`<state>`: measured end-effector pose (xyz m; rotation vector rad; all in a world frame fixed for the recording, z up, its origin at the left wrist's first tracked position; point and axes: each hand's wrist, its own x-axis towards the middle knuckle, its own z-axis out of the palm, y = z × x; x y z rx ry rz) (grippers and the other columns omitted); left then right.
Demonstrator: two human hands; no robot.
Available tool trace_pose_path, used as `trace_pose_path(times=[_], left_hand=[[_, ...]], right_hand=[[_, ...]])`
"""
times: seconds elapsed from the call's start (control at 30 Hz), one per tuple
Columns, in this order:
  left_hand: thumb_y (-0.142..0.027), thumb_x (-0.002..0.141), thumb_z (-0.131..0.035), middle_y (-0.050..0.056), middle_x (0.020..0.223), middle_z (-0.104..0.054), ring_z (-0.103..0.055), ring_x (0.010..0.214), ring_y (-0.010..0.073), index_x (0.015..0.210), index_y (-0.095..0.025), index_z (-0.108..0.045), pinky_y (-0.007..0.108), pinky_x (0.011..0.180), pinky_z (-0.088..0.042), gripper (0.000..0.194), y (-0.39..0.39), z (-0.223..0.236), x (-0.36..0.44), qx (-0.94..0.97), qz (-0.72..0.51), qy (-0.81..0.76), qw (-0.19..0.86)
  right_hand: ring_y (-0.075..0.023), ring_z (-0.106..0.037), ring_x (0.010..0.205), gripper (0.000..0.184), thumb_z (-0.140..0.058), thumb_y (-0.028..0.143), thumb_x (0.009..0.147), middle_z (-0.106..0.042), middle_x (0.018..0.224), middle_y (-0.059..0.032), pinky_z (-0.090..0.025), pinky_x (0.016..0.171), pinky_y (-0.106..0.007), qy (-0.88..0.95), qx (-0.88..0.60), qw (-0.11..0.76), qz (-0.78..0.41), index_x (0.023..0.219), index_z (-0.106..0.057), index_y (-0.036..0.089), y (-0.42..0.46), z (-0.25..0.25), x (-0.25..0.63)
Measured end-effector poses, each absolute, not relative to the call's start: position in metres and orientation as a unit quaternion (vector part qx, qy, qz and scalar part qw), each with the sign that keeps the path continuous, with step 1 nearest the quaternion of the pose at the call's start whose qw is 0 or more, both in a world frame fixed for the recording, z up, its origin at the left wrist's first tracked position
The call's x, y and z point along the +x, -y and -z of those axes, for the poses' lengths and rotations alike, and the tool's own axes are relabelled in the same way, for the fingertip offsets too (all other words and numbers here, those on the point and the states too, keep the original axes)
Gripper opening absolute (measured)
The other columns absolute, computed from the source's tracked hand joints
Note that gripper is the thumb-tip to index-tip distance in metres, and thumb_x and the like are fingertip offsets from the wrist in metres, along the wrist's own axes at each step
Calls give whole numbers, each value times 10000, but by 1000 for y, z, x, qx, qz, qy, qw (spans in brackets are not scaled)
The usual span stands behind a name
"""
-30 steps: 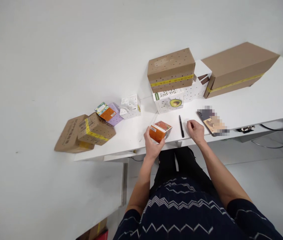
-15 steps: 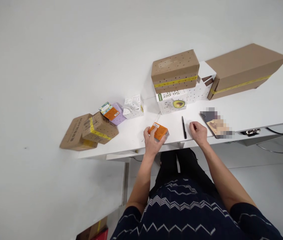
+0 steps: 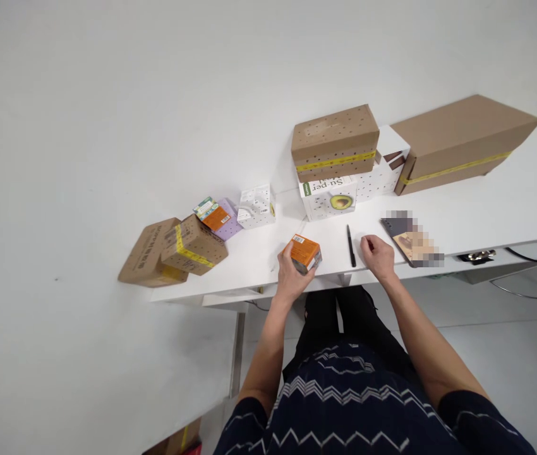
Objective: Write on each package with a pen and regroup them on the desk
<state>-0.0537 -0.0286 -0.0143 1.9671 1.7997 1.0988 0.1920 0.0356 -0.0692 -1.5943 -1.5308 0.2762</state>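
Even, muted indoor light, soft shadows, wide-angle stretching toward the edges, one pixelated patch.

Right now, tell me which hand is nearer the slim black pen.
Right. The right hand rests just to the right of the pen; the left hand is farther off to its left, holding the orange cardboard box.

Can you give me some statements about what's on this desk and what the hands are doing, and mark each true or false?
1. The left hand has hold of the orange box. True.
2. The right hand is gripping the pen. False: the pen lies on the desk beside it.
3. A brown box sits on the white avocado box. True.
4. The notebook is left of the pen. False: it is to the right.
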Motion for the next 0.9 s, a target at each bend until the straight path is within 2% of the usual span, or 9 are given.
trace_pose_path(times=[0.1,0.23,0.33,0.4,0.47,0.57,0.67,0.9], left_hand=[[-313,652,-764,165,1338,-452,-496,1249,321,1411,-223,-250,475,989,-459,921,25,7,-51,646,-393,-648,87],[-330,648,-764,152,1260,-527,-519,1195,350,1254,-222,-440,538,985,-422,696,16,5,-42,637,-364,-678,32],[-332,679,-746,158,1283,-510,-501,1198,365,1111,-225,-549,562,995,-401,486,11,11,-35,649,-342,-679,21],[-328,697,-732,163,1315,-466,-467,1234,369,1106,-224,-571,565,1014,-387,452,11,17,-34,653,-341,-676,25],[-338,695,-734,168,1368,-384,-399,1299,379,1177,-228,-552,571,1040,-367,526,16,26,-37,657,-340,-671,41],[-369,666,-761,176,1431,-264,-303,1373,369,1341,-238,-411,556,1079,-349,772,27,42,-45,652,-359,-662,85],[-381,658,-771,187,1418,-302,-307,1387,334,1413,-215,-268,519,1112,-338,922,35,56,-51,622,-409,-657,113],[-331,672,-769,188,1383,-429,-433,1326,312,1394,-202,-268,482,1091,-387,888,34,63,-46,581,-482,-639,145]], right_hand=[[-171,-530,592,312,-419,377,876,-604,622,-51,-352,602,-275,615,-642,444,-109,744,-630,189,-36,69,192],[-171,-529,590,317,-417,377,878,-605,619,-52,-349,596,-276,614,-643,446,-109,745,-633,188,-36,70,191],[-170,-535,592,306,-421,365,874,-612,625,-54,-356,601,-275,614,-641,447,-111,746,-634,187,-36,70,192],[-170,-541,596,297,-424,357,871,-616,630,-54,-360,604,-274,616,-639,447,-112,748,-634,187,-36,70,192],[-172,-548,605,295,-422,354,872,-620,637,-54,-363,607,-273,617,-639,446,-112,752,-633,188,-36,71,192],[-176,-554,615,297,-419,357,878,-625,646,-57,-364,612,-274,617,-640,445,-108,758,-634,189,-36,71,192],[-171,-542,604,294,-427,354,876,-623,645,-58,-356,611,-277,619,-640,442,-104,757,-637,186,-36,71,192],[-168,-537,595,303,-423,358,873,-617,632,-58,-361,608,-272,618,-643,440,-103,748,-635,182,-36,70,192]])
